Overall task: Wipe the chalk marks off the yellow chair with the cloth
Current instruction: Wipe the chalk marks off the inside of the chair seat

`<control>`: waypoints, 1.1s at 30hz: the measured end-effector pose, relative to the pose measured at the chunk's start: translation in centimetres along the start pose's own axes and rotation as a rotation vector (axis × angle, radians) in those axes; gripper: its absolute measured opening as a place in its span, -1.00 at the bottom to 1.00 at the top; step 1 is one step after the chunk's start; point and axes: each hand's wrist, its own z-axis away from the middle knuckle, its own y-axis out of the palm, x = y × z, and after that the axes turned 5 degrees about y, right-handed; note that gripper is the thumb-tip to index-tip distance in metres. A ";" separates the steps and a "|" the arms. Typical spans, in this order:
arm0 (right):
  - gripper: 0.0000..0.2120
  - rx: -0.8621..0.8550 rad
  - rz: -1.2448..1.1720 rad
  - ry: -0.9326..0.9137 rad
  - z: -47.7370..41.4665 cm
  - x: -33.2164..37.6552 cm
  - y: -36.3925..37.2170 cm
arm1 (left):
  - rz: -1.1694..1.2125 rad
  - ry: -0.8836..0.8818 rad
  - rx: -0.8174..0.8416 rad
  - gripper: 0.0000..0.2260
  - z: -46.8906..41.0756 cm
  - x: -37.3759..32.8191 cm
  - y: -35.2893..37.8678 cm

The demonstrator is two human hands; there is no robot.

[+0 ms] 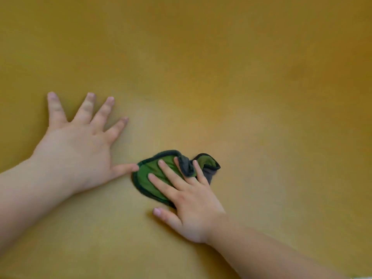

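Observation:
The yellow chair surface (pixel 221 67) fills the whole view. A small green cloth with a dark edge (pixel 150 171) lies crumpled on it, low and just left of centre. My right hand (pixel 189 200) presses flat on the cloth with straight, spread fingers, and a dark fold of cloth bunches up between two of them. My left hand (pixel 80 141) lies flat on the chair to the left, fingers spread wide, its thumb tip touching the cloth's left edge. I cannot make out any chalk marks on the surface.
A faint darker smudge (pixel 298 72) shows on the yellow surface at the upper right. A pale sliver (pixel 362 277) shows at the bottom right corner.

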 end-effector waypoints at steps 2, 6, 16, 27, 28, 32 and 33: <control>-0.34 0.056 0.077 0.118 4.2 -5.5 -0.9 | 0.110 0.026 0.002 0.08 0.1 -2.3 -0.5; -0.30 0.024 0.319 0.428 8.6 -18.7 -5.9 | 0.254 0.031 0.160 0.23 -0.5 -6.8 -1.4; -0.28 -0.050 -0.037 0.894 2.3 -10.7 -3.3 | 0.378 -0.021 0.284 0.45 -1.7 -9.0 -3.2; -0.49 0.172 0.080 0.432 14.9 -13.0 -3.8 | 0.401 0.008 0.384 0.45 -0.3 -11.0 -5.9; -0.48 0.142 0.166 0.497 15.3 -17.1 -5.7 | 0.436 0.016 0.393 0.46 -0.2 -12.0 -6.3; -0.41 0.049 0.541 0.623 14.2 -28.4 -13.9 | 0.530 -0.025 0.471 0.58 -1.2 -15.7 -7.8; -0.39 0.060 0.609 0.642 13.5 -29.3 -14.9 | 0.542 -0.046 0.491 0.60 -1.4 -16.1 -8.1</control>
